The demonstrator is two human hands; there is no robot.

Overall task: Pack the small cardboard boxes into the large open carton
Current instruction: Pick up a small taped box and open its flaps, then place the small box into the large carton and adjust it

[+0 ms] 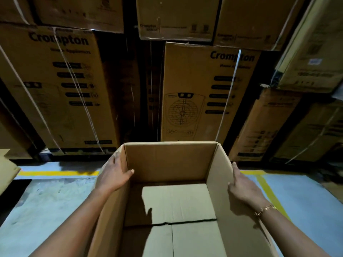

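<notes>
Stacked printed boxes, strapped with white bands, wall off everything from 10 to 2 o'clock. Grey floor with yellow lines lies either side. The carton, plain corrugated brown, stands open at 6 o'clock, its flat bottom flaps bare. Left hand clasps the left wall, thumb inside. Right hand presses open fingers flat on the right wall's outside.

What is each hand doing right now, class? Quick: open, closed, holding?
Left hand: open, gripping the left wall of the open carton, thumb inside.
Right hand: open, fingers flat against the carton's right wall from outside.
</notes>
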